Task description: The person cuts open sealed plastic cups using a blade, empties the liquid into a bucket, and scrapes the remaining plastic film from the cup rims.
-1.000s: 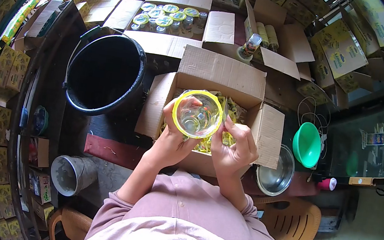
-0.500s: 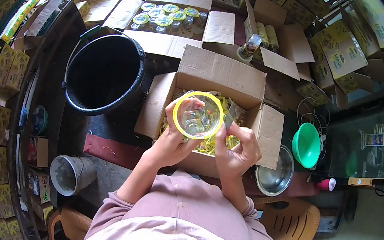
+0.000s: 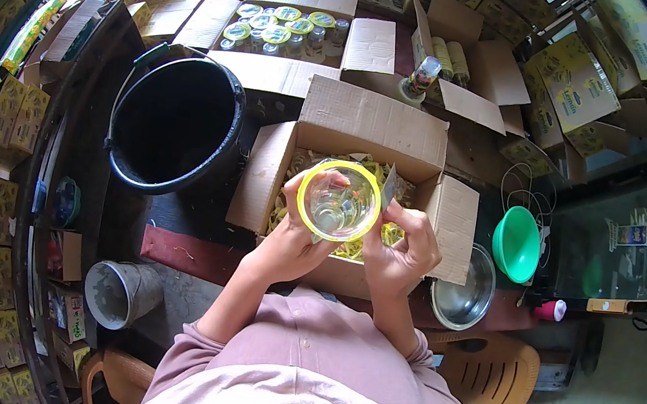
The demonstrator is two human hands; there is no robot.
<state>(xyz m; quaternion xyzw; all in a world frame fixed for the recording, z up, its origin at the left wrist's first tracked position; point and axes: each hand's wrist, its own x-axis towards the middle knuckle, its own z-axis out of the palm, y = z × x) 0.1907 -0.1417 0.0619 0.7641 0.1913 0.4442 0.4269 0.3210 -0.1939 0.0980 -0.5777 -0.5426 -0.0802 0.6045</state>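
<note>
My left hand (image 3: 295,227) is wrapped around a clear plastic cup (image 3: 339,208) with a bright yellow rim, tilted so that its round end faces me. My right hand (image 3: 404,246) pinches a thin, flat grey piece (image 3: 389,186) that looks like a blade, upright beside the cup's right edge. My right thumb is at or close to the rim; I cannot tell whether it touches. Both hands are above an open cardboard box (image 3: 377,114), which holds many yellow strips (image 3: 393,234).
A black bucket (image 3: 123,157) stands left of the box. Behind is a carton (image 3: 276,71) of yellow-lidded cups. To the right are a green bowl (image 3: 516,244), a steel bowl (image 3: 457,308) and a glass bottle (image 3: 419,79) farther back. A grey bucket (image 3: 99,295) stands lower left.
The cup has shifted slightly right and down. Its yellow outline was angular and now looks rounder. The grey piece now stands more upright beside the rim.
</note>
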